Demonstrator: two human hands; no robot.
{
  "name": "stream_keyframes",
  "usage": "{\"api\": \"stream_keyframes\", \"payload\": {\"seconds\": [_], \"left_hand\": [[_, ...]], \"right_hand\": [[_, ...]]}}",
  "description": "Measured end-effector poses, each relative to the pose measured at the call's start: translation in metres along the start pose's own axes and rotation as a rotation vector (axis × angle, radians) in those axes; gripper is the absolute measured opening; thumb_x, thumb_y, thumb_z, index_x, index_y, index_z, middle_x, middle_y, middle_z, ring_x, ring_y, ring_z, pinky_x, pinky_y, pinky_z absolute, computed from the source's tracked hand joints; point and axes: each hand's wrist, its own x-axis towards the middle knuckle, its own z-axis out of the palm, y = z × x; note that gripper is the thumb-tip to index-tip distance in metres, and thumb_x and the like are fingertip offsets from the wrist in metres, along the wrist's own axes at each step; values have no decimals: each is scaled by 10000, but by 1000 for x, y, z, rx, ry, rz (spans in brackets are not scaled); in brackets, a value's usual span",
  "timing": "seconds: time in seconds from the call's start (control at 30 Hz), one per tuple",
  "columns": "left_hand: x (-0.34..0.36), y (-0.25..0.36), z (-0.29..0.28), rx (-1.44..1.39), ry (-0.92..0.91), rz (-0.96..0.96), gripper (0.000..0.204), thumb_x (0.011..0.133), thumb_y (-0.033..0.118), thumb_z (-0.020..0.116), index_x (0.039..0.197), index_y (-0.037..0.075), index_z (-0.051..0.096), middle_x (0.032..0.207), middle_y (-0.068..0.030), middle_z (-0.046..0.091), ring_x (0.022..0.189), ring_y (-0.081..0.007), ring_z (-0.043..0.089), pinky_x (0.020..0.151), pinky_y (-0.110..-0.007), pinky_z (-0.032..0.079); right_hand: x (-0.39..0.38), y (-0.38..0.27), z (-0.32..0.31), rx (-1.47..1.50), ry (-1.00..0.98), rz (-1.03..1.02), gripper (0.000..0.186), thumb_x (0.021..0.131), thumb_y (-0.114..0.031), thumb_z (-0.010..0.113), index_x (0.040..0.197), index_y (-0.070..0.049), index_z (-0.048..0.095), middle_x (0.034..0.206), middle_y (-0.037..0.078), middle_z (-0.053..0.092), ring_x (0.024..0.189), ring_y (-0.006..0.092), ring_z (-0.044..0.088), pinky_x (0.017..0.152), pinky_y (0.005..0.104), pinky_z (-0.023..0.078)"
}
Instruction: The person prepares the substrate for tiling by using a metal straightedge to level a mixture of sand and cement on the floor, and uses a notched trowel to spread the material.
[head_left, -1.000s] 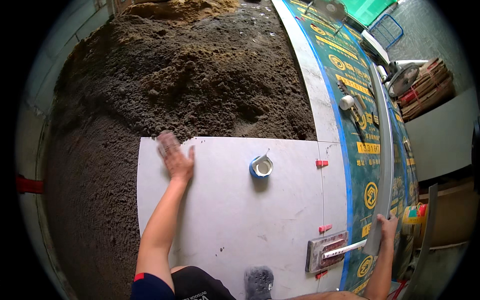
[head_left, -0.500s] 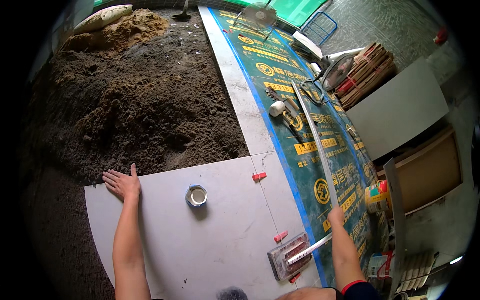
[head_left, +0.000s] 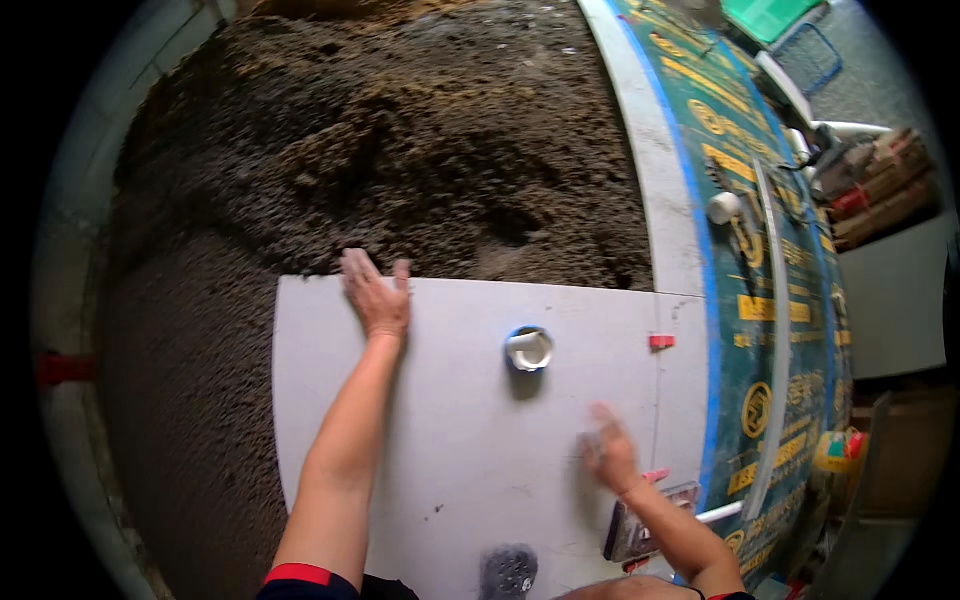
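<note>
My left hand lies flat with fingers spread over the far edge of a large pale tile, its fingertips reaching the rough dark mortar bed. Over the tile's right part is my right hand, motion-blurred, its fingers looking apart and nothing visible in it. Between the hands, farther up the tile, stands a small round blue-and-white container. Red wedges sit along the joint at the right. Close to my right forearm rests a flat rectangular block tool, partly hidden by the arm.
A long pale straightedge lies on the green printed floor sheet at the right, near a white-headed mallet. A colourful bucket stands farther right. Left of the bed runs a wall with a red fitting.
My right hand has let go of the straightedge and moved left over the tile. My left hand stays at the tile's far edge. The view has shifted left.
</note>
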Motion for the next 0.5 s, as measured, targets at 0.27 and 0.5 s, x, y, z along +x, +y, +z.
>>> {"api": "stream_keyframes", "payload": {"seconds": [0.27, 0.5], "left_hand": [[-127, -8, -94, -390, -416, 105, 803, 970, 406, 543, 1539, -34, 185, 1623, -239, 130, 1515, -378, 99, 1226, -477, 108], [-227, -142, -218, -244, -62, -297, 651, 1002, 311, 531, 1513, -13, 292, 1586, -229, 261, 1477, -394, 234, 1204, -458, 215]], "right_hand": [[-48, -186, 147, 273, -679, -940, 611, 915, -168, 478, 1505, -62, 358, 1600, 137, 282, 1478, 318, 275, 1181, 505, 250], [-21, -238, 177, 293, -880, -1045, 603, 945, -327, 533, 1492, -107, 405, 1595, 104, 319, 1493, 262, 256, 1216, 502, 162]]}}
